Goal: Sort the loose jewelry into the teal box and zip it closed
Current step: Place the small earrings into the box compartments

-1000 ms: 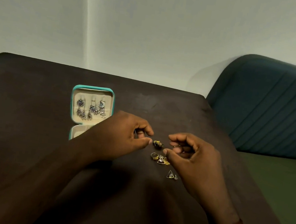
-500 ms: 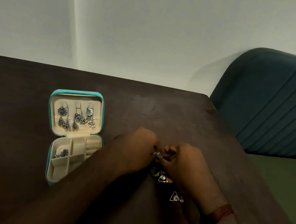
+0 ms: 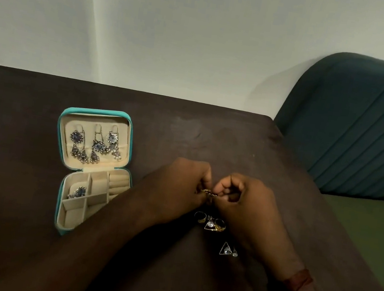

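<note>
Centrally, the left hand and right hand meet, fingertips pinched narrow on 1 small gold piece. Loose rings lie just beside at 6 o'clock. At 9 o'clock the teal box lies unzipped; bare table surrounds it.

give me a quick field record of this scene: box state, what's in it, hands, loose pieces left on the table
box: teal box lies open on the dark table, unzipped
lid: silver dangling earrings hang inside the lid
tray: one silver-blue piece in a left compartment; other visible compartments look empty, some hidden by the forearm
left hand: left hand pinches a small gold piece
right hand: right hand meets it at the same piece
loose: gold rings with a triangle earring, another triangle earring nearer the person
task: not finished
</note>
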